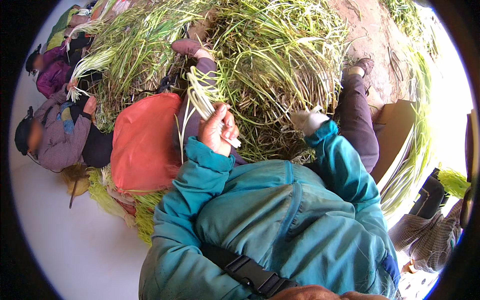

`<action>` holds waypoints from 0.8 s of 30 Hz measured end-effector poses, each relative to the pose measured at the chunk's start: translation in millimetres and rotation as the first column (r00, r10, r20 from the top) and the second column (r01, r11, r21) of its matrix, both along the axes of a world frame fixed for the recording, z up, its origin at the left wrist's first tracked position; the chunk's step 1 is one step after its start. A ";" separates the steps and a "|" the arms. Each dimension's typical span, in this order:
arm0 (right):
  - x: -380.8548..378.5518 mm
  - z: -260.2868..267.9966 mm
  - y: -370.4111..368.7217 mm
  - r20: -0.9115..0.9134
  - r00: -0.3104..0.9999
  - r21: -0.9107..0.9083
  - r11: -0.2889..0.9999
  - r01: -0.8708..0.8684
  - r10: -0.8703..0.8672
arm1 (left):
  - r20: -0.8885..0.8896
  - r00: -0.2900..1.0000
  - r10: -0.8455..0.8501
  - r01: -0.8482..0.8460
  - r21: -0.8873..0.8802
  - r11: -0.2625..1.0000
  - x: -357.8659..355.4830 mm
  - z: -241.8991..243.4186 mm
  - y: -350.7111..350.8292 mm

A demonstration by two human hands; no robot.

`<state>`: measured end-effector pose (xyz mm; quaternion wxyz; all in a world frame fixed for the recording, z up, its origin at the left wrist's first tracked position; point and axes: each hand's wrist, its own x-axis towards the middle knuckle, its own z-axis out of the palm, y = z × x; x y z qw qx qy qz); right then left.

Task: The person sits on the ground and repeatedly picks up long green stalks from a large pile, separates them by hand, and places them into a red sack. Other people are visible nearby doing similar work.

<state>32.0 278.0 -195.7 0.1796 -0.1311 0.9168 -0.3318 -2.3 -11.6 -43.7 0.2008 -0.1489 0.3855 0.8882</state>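
Note:
My left hand (218,129) is bare and closed around a small bunch of pale plant stalks (199,98). Their white ends poke out below the fist, and green leaves trail from the far end. My right hand (310,119) wears a whitish glove and is at the edge of the big heap of long green stalks and leaves (277,71) between my legs. Its fingers are blurred, so whether it grips any stalks cannot be told. A red cloth or bag (146,144) lies beside my left leg.
Two people (62,138) sit at the left, one holding a bunch of pale stalks (88,69). A cardboard piece (393,138) stands by my right leg, with long stalks (416,165) beyond it. Another person's checked garment (431,236) shows at lower right. Bare ground (378,45) lies at upper right.

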 end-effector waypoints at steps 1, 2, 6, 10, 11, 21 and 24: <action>-19.8 32.3 1.3 0.010 0.985 -0.036 0.984 0.173 -0.172 | 0.068 0.996 0.058 -0.060 0.025 0.998 1.6 0.1 4.4; -36.7 46.1 -0.1 -0.055 0.961 0.074 0.959 0.275 -0.271 | 0.077 0.996 0.034 -0.036 0.020 0.999 1.0 -0.7 8.9; -78.4 20.7 2.8 -0.028 0.976 0.485 0.851 0.202 -0.216 | 0.101 0.994 -0.050 0.052 -0.017 0.999 0.3 -2.7 20.6; -68.3 -21.1 10.5 -0.154 0.928 0.357 0.857 0.372 -0.339 | 0.117 0.987 -0.108 0.110 -0.016 0.994 4.6 -6.7 20.9; -66.3 -10.4 14.3 -0.131 0.875 0.213 0.849 0.484 -0.466 | 0.108 0.987 -0.117 0.120 -0.020 0.993 6.2 -6.8 20.6; -27.0 94.2 49.9 0.469 0.740 -0.577 0.467 0.670 -0.482 | 0.089 0.981 -0.171 0.162 0.104 0.981 24.1 3.7 29.6; -10.5 124.5 16.4 0.460 0.770 -0.674 0.391 0.627 -0.442 | 0.099 0.978 -0.183 0.175 0.090 0.981 34.7 8.0 30.7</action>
